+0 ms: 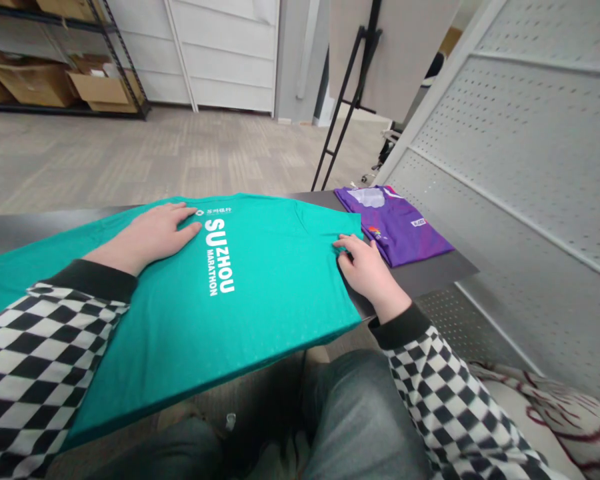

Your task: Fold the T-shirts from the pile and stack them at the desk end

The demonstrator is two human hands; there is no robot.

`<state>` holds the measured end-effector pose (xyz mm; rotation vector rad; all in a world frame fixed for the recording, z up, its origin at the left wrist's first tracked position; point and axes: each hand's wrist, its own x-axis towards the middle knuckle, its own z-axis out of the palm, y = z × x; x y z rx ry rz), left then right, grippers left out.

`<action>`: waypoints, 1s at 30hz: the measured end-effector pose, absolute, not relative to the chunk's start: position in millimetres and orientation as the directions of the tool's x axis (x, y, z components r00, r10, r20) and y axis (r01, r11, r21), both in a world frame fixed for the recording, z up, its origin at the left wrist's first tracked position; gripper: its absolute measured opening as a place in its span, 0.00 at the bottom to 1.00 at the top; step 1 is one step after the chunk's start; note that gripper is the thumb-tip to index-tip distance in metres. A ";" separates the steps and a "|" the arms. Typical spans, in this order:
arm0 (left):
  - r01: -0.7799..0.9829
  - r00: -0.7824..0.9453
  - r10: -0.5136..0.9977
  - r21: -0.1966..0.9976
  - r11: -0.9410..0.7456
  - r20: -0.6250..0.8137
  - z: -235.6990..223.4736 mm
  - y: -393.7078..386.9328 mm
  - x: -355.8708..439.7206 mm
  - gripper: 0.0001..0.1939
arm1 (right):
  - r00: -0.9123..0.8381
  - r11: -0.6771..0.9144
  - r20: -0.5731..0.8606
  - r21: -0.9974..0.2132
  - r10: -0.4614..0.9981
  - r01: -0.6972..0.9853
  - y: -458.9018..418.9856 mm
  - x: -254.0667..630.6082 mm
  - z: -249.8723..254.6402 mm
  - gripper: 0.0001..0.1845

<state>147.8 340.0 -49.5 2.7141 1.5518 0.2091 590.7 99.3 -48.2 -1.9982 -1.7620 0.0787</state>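
Note:
A teal shirt (260, 280) with white "SUZHOU MARATHON" lettering lies spread over a dark table (440, 270), its near edge hanging off the front. My left hand (153, 233) lies flat on the shirt beside the lettering, fingers stretched out. My right hand (367, 267) rests at the shirt's right edge with its fingers curled onto the hem. Both arms wear black-and-white checked sleeves.
A folded purple shirt (393, 223) lies on the table's far right corner. A white perforated panel (520, 167) stands along the right. A black easel stand (345, 113) rises behind the table. Shelving with cardboard boxes (100, 87) stands at the far left. My knees sit under the table.

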 end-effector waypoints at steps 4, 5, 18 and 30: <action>0.855 0.500 0.860 0.104 -0.509 0.102 -53.5 343.2 144.2 0.41 | 0.161 -0.022 0.339 -0.380 0.927 0.925 100.8 591.2 -49.3 0.16; 0.854 0.498 0.862 0.117 -0.507 0.101 -55.1 343.8 143.2 0.42 | 0.162 -0.012 0.354 -0.389 0.921 0.921 102.6 592.2 -49.8 0.17; 0.897 0.311 0.942 0.287 -0.335 0.130 -15.2 328.9 127.1 0.35 | 0.157 -0.046 0.335 -0.316 0.929 0.948 120.4 598.0 -67.6 0.25; 0.777 0.554 0.818 0.258 -0.574 0.154 2.4 288.3 219.9 0.29 | 0.700 -0.002 0.375 -0.881 0.608 0.473 138.3 606.1 -47.3 0.28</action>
